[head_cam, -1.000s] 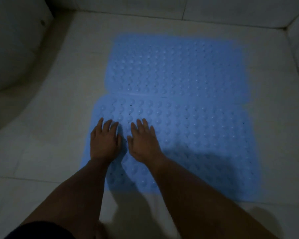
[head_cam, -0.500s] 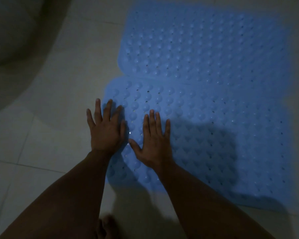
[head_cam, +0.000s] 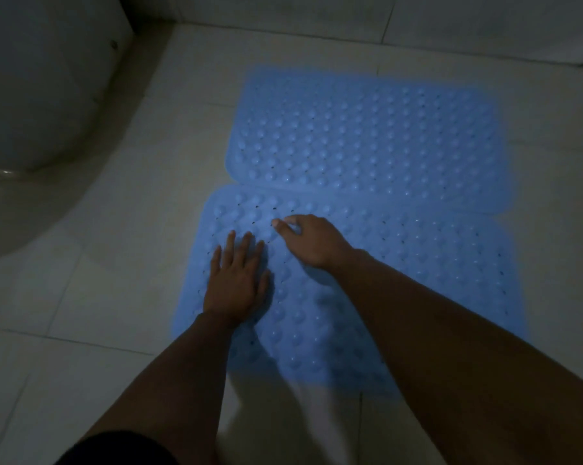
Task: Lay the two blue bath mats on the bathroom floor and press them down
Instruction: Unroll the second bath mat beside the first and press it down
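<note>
The near bath mat (head_cam: 401, 297) lies flat on the tiled floor (head_cam: 98, 263), long side running left to right. Its far edge meets the near edge of the far bath mat (head_cam: 367, 139) along one seam; whether the two edges overlap or only touch cannot be told. The far mat sits slightly offset to the right, so the near mat's rounded far-left corner projects past it. Both mats show rows of raised bumps and small drain holes.

The left hand (head_cam: 238, 280) rests palm down on the left part of the near mat, fingers straight and slightly spread, pointing toward the seam. The right hand (head_cam: 312, 241) is just beside it, nearer the seam, turned leftward with fingers bent and fingertips on the mat surface; it grips nothing. The hands are apart, not touching.

Bare floor borders the mats on all sides: a wide strip on the left, a narrower strip on the right, and a band beyond the far mat up to the wall base (head_cam: 417, 31). A toilet (head_cam: 38, 95) stands at the far left, well apart from the mats' left edges. The near edge of the near mat is partly hidden by the forearms.
</note>
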The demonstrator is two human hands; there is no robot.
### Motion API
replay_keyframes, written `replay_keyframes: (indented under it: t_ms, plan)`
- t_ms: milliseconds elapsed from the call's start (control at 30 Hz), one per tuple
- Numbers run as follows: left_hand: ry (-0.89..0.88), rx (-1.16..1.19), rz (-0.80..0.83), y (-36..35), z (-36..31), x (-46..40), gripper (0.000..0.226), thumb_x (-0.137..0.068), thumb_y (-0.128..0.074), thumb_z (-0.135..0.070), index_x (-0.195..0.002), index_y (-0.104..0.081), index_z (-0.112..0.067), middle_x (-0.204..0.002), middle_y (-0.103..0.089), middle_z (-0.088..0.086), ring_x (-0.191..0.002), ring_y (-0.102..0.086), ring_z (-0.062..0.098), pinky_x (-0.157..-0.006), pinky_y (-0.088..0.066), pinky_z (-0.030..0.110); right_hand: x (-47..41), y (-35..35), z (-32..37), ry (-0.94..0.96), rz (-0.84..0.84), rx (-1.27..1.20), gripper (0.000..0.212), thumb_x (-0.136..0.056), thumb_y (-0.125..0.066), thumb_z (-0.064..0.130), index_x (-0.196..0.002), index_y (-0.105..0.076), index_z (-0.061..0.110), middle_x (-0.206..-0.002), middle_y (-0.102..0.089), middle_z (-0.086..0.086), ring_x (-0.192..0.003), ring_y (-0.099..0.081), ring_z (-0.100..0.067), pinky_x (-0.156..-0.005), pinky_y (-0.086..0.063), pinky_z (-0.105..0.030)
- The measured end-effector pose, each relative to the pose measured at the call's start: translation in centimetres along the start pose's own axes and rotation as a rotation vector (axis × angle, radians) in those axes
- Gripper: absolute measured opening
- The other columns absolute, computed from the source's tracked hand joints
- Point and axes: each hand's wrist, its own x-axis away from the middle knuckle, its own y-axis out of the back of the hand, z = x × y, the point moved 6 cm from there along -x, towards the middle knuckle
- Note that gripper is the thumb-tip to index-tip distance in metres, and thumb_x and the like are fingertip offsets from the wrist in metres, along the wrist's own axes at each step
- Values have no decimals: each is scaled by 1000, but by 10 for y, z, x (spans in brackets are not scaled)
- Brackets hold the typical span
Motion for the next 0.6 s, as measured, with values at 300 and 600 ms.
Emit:
replay_keyframes:
  t_ms: [300, 600]
  plan:
    - [41, -102, 9, -34, -19, 6, 88, -98, -26, -73, -164, -5, -18, -172, 2, 8, -158, 9, 31, -125, -8, 59, -3, 0, -9, 231, -201, -64, 44, -97, -47, 58, -108, -73, 24, -112, -72, 4, -109, -65, -14, -95, -52, -33]
    - [42, -78, 44, -37, -18, 4, 100, -91, -29, -83, -164, -5, -18, -172, 4, 6, -158, 11, 30, -125, -5, 59, -17, -4, -18, 319, -358, 1, 38, -96, -48, 49, -96, -73, 20, -103, -71, 1, -105, -62, -22, -91, -51, -39]
